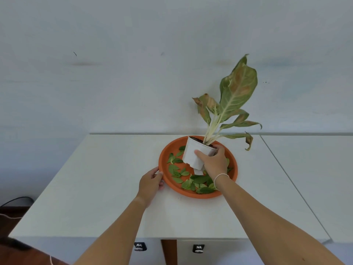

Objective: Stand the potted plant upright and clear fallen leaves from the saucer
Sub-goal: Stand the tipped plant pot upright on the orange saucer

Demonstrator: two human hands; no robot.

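Plenty of bare white tabletop (107,188) left of the orange saucer (191,193) from where I sit, and some on the right too. Inside the saucer, the tilted white pot (191,155) and scattered green leaves (198,181) crowd the floor; the drooping plant (235,100) overhangs the far right rim.

A white table (107,188) fills the centre, a second white table (315,178) touching it at 3 o'clock. A dark cable (13,200) lies at 9 o'clock, beside a pale wall (133,64) at 12.

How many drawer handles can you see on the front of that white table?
2. One handle sits below the table's front edge, left of centre; the other handle is just to its right. More may be hidden beyond the frame or behind the arms.
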